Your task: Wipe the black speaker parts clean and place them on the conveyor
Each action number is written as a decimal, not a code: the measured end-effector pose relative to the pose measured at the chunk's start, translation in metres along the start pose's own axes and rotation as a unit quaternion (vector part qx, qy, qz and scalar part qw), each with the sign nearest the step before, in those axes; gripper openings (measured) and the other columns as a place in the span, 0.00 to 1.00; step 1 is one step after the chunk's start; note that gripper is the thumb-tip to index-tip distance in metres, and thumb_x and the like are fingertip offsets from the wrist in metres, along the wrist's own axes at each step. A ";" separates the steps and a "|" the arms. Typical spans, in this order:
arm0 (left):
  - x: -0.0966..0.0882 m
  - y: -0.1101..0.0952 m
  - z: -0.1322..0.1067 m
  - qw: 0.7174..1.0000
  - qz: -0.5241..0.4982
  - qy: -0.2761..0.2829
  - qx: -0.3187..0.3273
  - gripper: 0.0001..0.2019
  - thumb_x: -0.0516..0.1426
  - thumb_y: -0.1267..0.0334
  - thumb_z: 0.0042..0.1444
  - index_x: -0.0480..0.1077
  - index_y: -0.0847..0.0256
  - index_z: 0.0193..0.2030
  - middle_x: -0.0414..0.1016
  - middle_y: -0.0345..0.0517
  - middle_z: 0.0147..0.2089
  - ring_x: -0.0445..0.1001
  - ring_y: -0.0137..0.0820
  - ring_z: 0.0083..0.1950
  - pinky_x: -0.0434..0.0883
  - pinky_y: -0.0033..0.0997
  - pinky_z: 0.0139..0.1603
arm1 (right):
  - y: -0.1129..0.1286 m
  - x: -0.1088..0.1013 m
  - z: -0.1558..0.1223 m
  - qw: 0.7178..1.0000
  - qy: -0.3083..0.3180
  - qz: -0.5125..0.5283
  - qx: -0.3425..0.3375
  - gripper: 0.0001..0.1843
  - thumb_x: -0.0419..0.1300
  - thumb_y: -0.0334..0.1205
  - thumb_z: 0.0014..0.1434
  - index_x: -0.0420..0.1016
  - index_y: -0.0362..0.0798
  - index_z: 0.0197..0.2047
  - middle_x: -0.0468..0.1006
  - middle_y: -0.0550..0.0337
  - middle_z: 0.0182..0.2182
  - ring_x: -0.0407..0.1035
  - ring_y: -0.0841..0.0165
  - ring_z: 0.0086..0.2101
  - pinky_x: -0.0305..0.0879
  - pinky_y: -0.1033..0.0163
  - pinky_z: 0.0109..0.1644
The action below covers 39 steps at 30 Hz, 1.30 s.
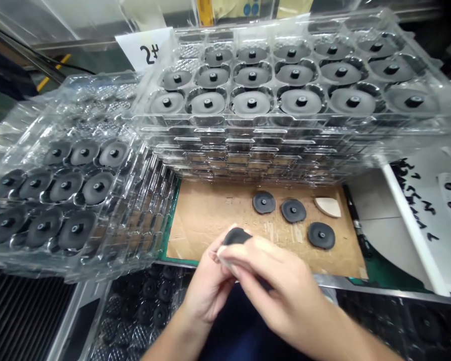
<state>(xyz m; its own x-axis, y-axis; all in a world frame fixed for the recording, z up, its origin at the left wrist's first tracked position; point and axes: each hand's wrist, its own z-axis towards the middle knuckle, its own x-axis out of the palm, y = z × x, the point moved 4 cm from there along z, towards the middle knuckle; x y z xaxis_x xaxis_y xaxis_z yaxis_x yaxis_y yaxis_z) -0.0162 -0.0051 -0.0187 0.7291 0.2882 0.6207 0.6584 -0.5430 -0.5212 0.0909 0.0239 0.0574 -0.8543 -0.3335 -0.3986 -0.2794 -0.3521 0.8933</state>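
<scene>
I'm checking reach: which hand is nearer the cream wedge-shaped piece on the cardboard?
Right. In view, the right hand is below and left of the cream wedge-shaped piece; the left hand is farther left.

Table: green top, showing at the lower right (393,268) and as thin strips along the cardboard's left and front edges; metal front edge below.
Cardboard sheet: brown (206,210), flat on the table, centre of the frame.
Dark discs: three on the cardboard, right of centre (263,202) (293,211) (321,235), stubs up, apart.
Pale wedge: on the cardboard (328,206), beside its right edge.
Clear tray stack: upper centre (248,163), at the cardboard's rear; base contact unclear.
</scene>
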 end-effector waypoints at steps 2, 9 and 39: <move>0.000 0.000 0.000 1.000 -0.008 -0.010 -0.005 0.24 0.70 0.65 0.37 0.75 0.58 0.45 0.79 0.43 0.42 0.76 0.30 0.40 0.72 0.22 0.41 | -0.001 0.003 0.001 0.999 0.040 0.011 0.028 0.10 0.54 0.27 0.61 0.74 0.44 0.41 0.76 0.59 0.34 0.71 0.73 0.34 0.67 0.71 0.39; 0.002 -0.007 0.001 1.000 -0.007 0.012 0.011 0.22 0.70 0.66 0.37 0.76 0.56 0.43 0.79 0.43 0.42 0.76 0.31 0.43 0.71 0.24 0.46 | 0.003 -0.004 -0.001 1.000 0.000 0.012 -0.001 0.11 0.53 0.27 0.61 0.73 0.42 0.44 0.76 0.57 0.34 0.70 0.72 0.34 0.67 0.70 0.39; -0.010 -0.014 0.003 0.994 -0.043 -0.064 0.073 0.33 0.69 0.58 0.38 0.69 0.57 0.55 0.75 0.51 0.54 0.74 0.38 0.51 0.72 0.29 0.46 | -0.105 0.032 -0.053 0.981 -0.010 -0.053 0.185 0.10 0.56 0.39 0.60 0.79 0.48 0.37 0.78 0.60 0.26 0.72 0.69 0.27 0.69 0.67 0.31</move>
<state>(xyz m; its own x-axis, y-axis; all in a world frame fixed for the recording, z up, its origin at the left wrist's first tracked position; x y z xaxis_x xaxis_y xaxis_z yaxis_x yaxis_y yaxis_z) -0.0324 0.0026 -0.0194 0.6801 0.4327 0.5918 0.7331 -0.3948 -0.5538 0.1161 0.0033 -0.0602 -0.8200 -0.2929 -0.4917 -0.5032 -0.0402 0.8632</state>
